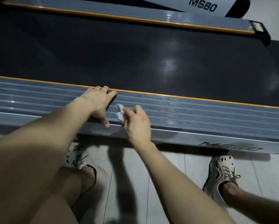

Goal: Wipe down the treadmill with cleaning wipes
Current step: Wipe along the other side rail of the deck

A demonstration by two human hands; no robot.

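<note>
The treadmill lies across the view, its dark belt (135, 59) between two ribbed grey side rails with orange edging. On the near side rail (200, 110) my left hand (100, 102) rests flat, fingers spread, thumb hanging over the rail's outer edge. Just to its right my right hand (137, 122) pinches a crumpled white wipe (120, 112) against the ribbed surface of the same rail.
The far side rail (135, 13) runs along the top, ending in a black end cap (261, 33). A white panel marked MS80 (203, 5) sits beyond it. My two feet in pale perforated shoes (221, 172) stand on the light floor tiles (167, 172) beside the treadmill.
</note>
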